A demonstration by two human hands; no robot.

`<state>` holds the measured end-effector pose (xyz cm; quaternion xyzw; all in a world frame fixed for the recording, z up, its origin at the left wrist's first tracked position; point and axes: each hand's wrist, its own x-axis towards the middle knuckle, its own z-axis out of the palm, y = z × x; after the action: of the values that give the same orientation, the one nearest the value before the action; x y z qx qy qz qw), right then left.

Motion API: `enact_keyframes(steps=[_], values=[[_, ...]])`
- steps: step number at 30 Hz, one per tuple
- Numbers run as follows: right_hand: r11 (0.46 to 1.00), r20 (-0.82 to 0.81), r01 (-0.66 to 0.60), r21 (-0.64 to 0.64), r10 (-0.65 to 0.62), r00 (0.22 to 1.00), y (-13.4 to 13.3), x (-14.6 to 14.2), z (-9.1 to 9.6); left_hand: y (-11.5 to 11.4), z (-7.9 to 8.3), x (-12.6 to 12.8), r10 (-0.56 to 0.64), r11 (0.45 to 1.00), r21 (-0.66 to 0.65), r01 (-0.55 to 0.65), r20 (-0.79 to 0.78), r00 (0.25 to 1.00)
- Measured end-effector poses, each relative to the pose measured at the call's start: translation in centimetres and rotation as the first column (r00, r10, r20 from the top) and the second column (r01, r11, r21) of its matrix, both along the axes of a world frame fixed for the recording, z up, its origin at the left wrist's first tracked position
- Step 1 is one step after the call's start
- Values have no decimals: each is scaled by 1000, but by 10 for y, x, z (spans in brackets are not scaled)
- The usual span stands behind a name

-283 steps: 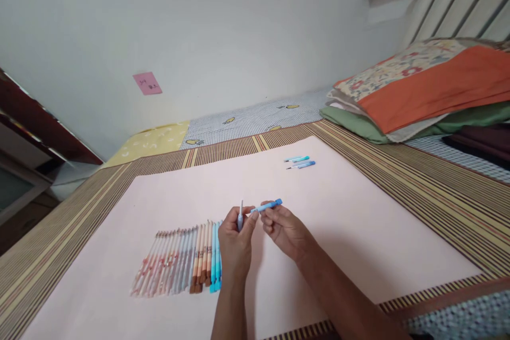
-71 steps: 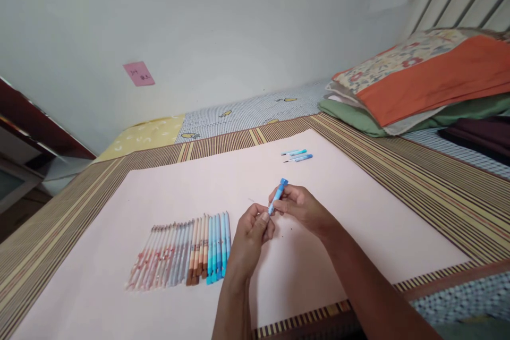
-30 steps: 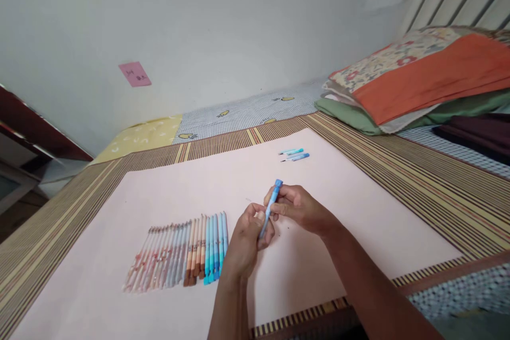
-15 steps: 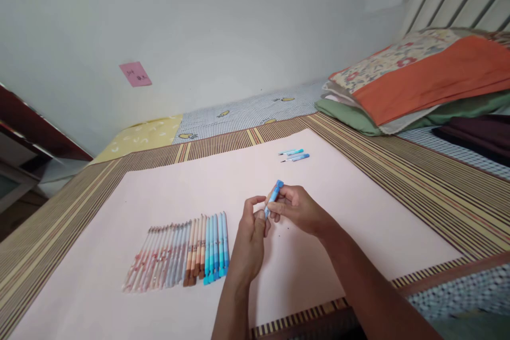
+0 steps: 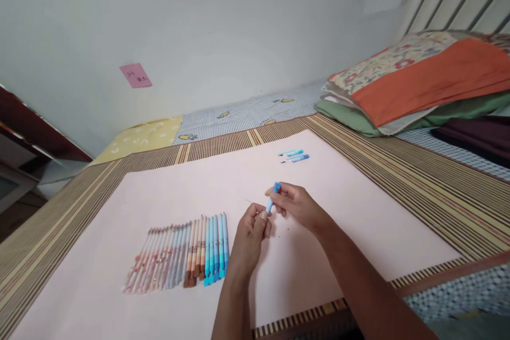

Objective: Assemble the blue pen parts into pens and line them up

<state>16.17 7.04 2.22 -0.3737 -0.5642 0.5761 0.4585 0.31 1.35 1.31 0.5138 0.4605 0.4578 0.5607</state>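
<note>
My left hand (image 5: pixel 253 227) pinches the lower end of a blue pen barrel (image 5: pixel 270 204) between thumb and fingers. My right hand (image 5: pixel 295 204) grips the same piece near its darker blue clip end, which points up and away. A thin pale tip (image 5: pixel 249 201) sticks out beside my left index finger; what it belongs to is hidden. To the left lies a row of blue pens (image 5: pixel 215 249), with brown-ended pens (image 5: pixel 195 252) and pale pink and grey pens (image 5: pixel 159 260) side by side. Farther back are several slim pen parts (image 5: pixel 295 156), some dark-tipped, some blue.
A pale pink sheet (image 5: pixel 191 186) covers the striped mat (image 5: pixel 358 170). Tiny dark specks lie on the sheet below my hands. Folded orange and floral cloth (image 5: pixel 430 74) is stacked at the back right. A pink note (image 5: pixel 136 75) is on the wall (image 5: pixel 223 32).
My left fingers have curled in, and a thin pale tip now shows beside them. The blue barrel has shifted slightly left, with both hands still on it.
</note>
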Motion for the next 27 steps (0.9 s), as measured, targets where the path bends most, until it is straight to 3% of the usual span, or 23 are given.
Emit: enact_keyframes(steps=[6,9,17,21,27], values=[[981,-91,188,48,-183,979,3,4,3,2,-6,1,-18,999,38,19,-31,999],[972,-138,224,63,-214,967,3,1,2,1,-6,1,-11,999,41,12,-36,999],[994,-189,-83,67,94,977,1,9,-2,-3,2,-6,-91,995,-18,94,127,988],[988,-183,-127,85,140,973,-1,12,-1,-3,1,-7,-143,987,-46,156,217,966],[979,-88,-196,52,200,976,-4,3,1,-2,2,-4,-125,989,-53,141,239,963]])
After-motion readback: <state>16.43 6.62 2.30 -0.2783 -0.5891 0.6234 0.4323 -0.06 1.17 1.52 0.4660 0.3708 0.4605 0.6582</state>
